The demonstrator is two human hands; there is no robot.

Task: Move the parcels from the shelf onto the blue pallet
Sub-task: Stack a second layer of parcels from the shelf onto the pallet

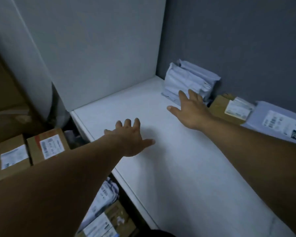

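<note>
White shelf [178,168] holds stacked mailers [186,77]. Grip open, the left hand [130,139] and right hand [190,108] reach; a one-handed grab could spill them

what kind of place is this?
Probably a parcel storeroom or sorting room: a white shelf holds a stack of grey mailer bags against the wall, and cardboard boxes with shipping labels sit below on the left.
</note>
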